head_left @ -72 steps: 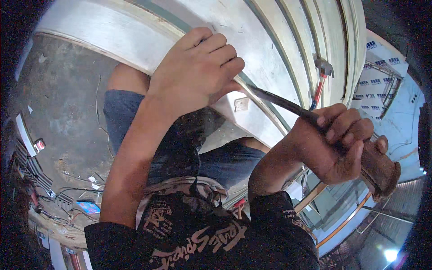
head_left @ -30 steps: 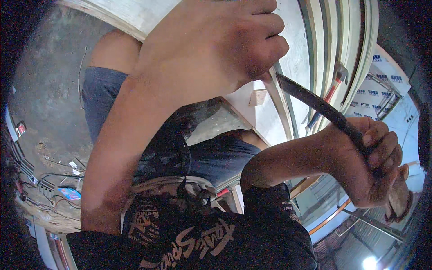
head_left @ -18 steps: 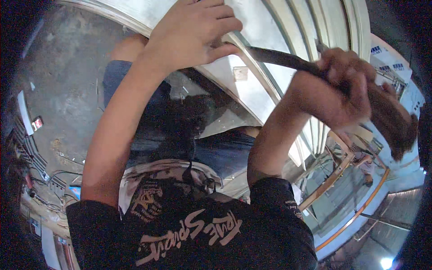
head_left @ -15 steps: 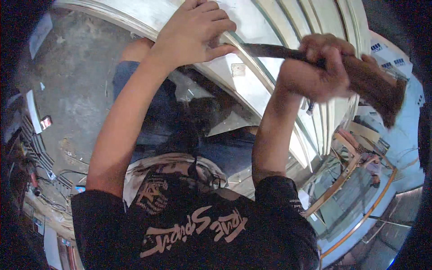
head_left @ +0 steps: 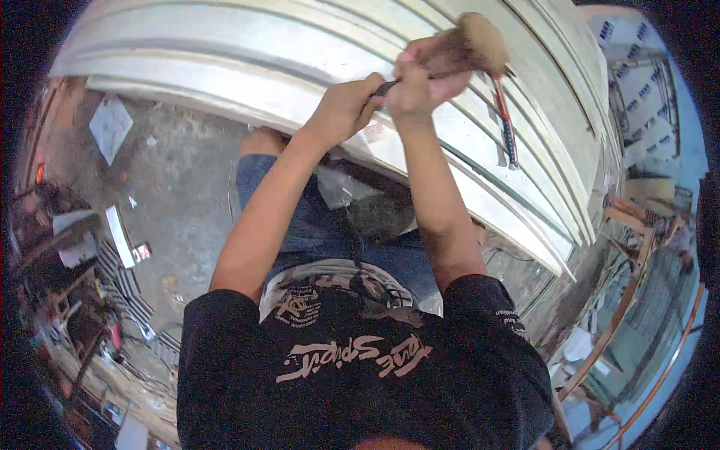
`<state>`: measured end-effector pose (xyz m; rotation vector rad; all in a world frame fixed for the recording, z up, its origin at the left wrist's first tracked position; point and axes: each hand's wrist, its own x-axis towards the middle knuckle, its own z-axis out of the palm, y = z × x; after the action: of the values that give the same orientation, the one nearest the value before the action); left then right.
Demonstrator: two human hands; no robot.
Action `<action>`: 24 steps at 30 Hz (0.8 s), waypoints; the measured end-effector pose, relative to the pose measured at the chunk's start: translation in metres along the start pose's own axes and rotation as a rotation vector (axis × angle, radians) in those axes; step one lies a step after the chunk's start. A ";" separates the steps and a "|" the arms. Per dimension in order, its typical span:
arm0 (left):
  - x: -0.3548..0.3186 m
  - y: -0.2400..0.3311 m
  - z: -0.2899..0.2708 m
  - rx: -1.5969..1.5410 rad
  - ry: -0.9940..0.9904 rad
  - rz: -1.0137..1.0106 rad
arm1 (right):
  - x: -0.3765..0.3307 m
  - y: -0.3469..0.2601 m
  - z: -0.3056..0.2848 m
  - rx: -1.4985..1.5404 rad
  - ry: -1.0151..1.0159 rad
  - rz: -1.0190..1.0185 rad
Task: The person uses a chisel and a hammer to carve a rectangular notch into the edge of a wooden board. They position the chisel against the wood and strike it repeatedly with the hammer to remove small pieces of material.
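Between 9 and 10 o'clock, a pale diamond-shaped sheet (head_left: 111,131) lies on the grey concrete floor (head_left: 199,202). At 9 o'clock there is a narrow white strip (head_left: 118,238), with a small red-and-white pack (head_left: 142,251) at its right edge. From 10 round to 3 o'clock spread long white panels (head_left: 195,34) with pale raised ridges, their edges bowed by the lens. At 12 o'clock the left hand (head_left: 341,111) is over the panels' near edge, fingers curled in at the thin end of a dark bar-shaped tool with a thick, flared brown end (head_left: 480,45); whether that grip is clamped on it I cannot tell. The tool slants above the panels, its brown end pointing toward 1 o'clock. Slightly blurred, the right hand (head_left: 420,88) is near 1 o'clock, its grip clamped around the tool. Near 2 o'clock, a hammer with a red-and-black handle (head_left: 504,112) lies on the panels, handle end toward 6 o'clock. Near 4 o'clock a thin orange-brown rod (head_left: 667,375) runs along the rim.
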<state>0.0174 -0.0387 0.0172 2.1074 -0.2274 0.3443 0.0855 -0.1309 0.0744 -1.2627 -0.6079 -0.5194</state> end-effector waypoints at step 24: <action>-0.005 -0.023 0.020 -0.067 0.039 0.134 | 0.100 0.006 -0.266 -1.536 -0.705 0.605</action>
<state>0.0228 -0.0435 -0.0132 2.0227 -0.3536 0.4516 0.1982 -0.3912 0.0878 -3.0262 -0.2684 0.1139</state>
